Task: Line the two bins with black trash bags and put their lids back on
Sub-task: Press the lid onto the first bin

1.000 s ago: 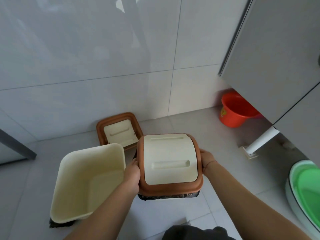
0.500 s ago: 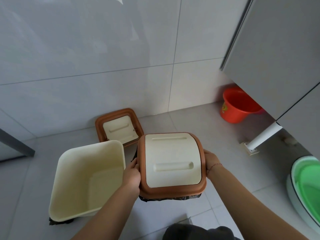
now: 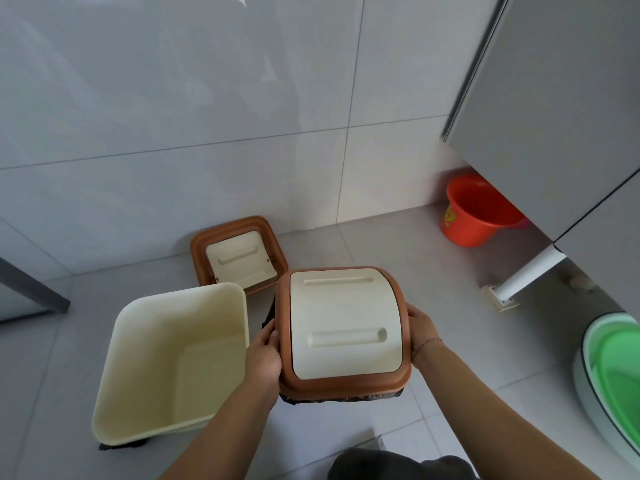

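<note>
Down on the grey tiled floor (image 3: 433,271), both hands clasp a brown-rimmed lid (image 3: 344,327) with a cream swing flap, one at each side. The left hand (image 3: 265,358) grips its left edge with fingers curled around the rim, and the right hand (image 3: 422,332) presses against the right edge, a thin band at the wrist. Black trash bag (image 3: 346,400) plastic shows just under the lid's near edge and at its left side, so the lid seems to sit on a lined bin, though the bin itself is hidden beneath it. Just to the left stands an open cream bin (image 3: 145,382), tilted, with no liner inside and a scrap of black plastic under its near corner. A second lid (image 3: 239,254) lies on the floor by the wall (image 3: 173,98), behind the two bins. Further right, an orange bucket (image 3: 478,213) sits beneath a grey cabinet (image 3: 561,98), and a green basin (image 3: 616,375) shows at the right edge.
</note>
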{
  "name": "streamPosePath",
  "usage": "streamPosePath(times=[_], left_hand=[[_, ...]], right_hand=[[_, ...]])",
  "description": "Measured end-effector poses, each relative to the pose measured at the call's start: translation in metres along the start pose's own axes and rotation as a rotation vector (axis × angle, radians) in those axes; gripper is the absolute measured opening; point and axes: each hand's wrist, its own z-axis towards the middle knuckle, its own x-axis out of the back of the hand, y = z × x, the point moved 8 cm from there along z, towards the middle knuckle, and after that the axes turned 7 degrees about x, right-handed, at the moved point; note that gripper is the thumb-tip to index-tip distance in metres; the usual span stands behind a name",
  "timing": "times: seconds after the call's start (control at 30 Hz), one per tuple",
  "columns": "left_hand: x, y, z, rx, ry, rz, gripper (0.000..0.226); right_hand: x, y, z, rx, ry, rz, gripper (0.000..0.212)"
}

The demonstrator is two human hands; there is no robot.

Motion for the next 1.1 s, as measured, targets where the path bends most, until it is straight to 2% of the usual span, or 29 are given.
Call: streamPosePath(times=[0.13,0.27,0.47,0.63,0.77,0.9,0.97,1.0,1.03,1.07,1.1], left_hand=[[0.000,-0.004,0.003,0.057,0.024,-0.057,0.032],[-0.020,0.006,0.010,0.074,-0.057,-0.054,0.035],[-0.065,0.033,0.031,0.064,-0.154,-0.028,0.034],[-0.079,0.042,0.044,0.062,-0.158,0.086,0.034],[-0.074,0.043,0.037,0.078,-0.119,0.160,0.031],[-0.062,0.065,0.018,0.000,-0.117,0.330,0.016],[-0.049,0.087,0.003,-0.087,-0.133,0.397,0.016],[-0.041,0.099,-0.004,-0.133,-0.142,0.427,0.016],[-0.027,0.112,-0.012,-0.172,-0.146,0.435,0.018],[-0.011,0.126,-0.019,-0.205,-0.148,0.435,0.021],[0.007,0.139,-0.023,-0.235,-0.136,0.434,0.022]], right_hand=[[0.001,-0.002,-0.001,-0.023,0.024,-0.006,0.029],[0.001,-0.020,0.013,-0.029,0.018,0.000,0.030],[0.004,-0.063,0.048,0.082,-0.041,-0.131,0.040],[0.013,-0.071,0.068,0.145,-0.027,-0.212,0.045],[0.020,-0.061,0.068,0.085,0.053,-0.200,0.040],[0.039,-0.065,0.044,0.028,0.290,-0.178,0.036],[0.057,-0.080,0.012,0.123,0.559,-0.262,0.035],[0.063,-0.093,-0.011,0.244,0.710,-0.286,0.032],[0.055,-0.108,-0.037,0.429,0.792,-0.286,0.028],[0.037,-0.124,-0.063,0.631,0.776,-0.291,0.023],[0.010,-0.136,-0.086,0.798,0.682,-0.319,0.018]])
